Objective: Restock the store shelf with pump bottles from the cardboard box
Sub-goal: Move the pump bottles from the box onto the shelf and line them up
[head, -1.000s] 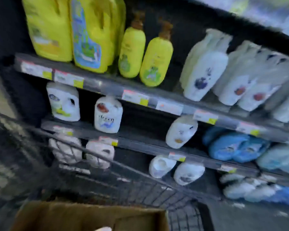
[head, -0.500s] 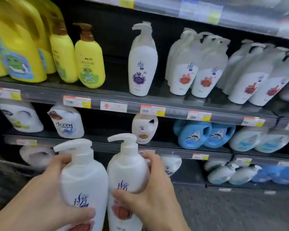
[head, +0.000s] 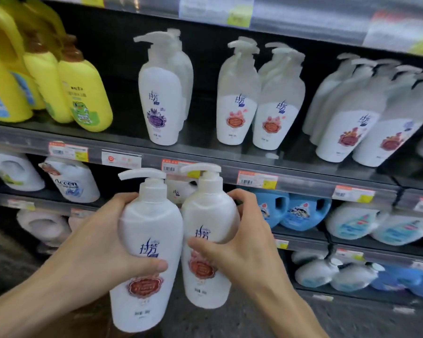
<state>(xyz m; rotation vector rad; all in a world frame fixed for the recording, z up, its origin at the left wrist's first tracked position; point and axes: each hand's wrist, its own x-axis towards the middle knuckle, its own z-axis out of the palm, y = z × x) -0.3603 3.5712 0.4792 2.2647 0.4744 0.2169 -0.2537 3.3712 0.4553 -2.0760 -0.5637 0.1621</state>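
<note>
- Head view, and both hands are loaded: the left hand (head: 95, 242) is wrapped around one white pump bottle (head: 145, 259), thumb pressed across the label, fingers closed on the far side.
- The right hand (head: 242, 242) is closed on a second pump bottle (head: 206, 242), thumb on the front, fingers curled over the shoulder.
- Both bottles are upright, side by side and touching, held in the air in front of the shelf edge (head: 205, 167) and below its surface.
- Up on the shelf stands a matching row of bottles with red labels (head: 236, 111); just left of it, a purple-label bottle (head: 163, 103); a further group of white bottles (head: 366, 113) to the right.
- Risk one, as a judgement: the pump heads stick out sideways, and lifting the pair together could catch a spout under the shelf lip or knock the front bottle over.
- Risk two: the plastic looks smooth and glossy, each bottle is carried one-handed around its widest part, so a slip is possible if either grip loosens.
- Risk three: the red and purple labels look alike at a glance, so a bottle could land in the wrong row.
- The bottles themselves: white, rounded shoulders tapering downward, white pump tops pointing left, blue script logo over a red badge. Small print is too blurred to read.
- No cardboard box in sight here.
</note>
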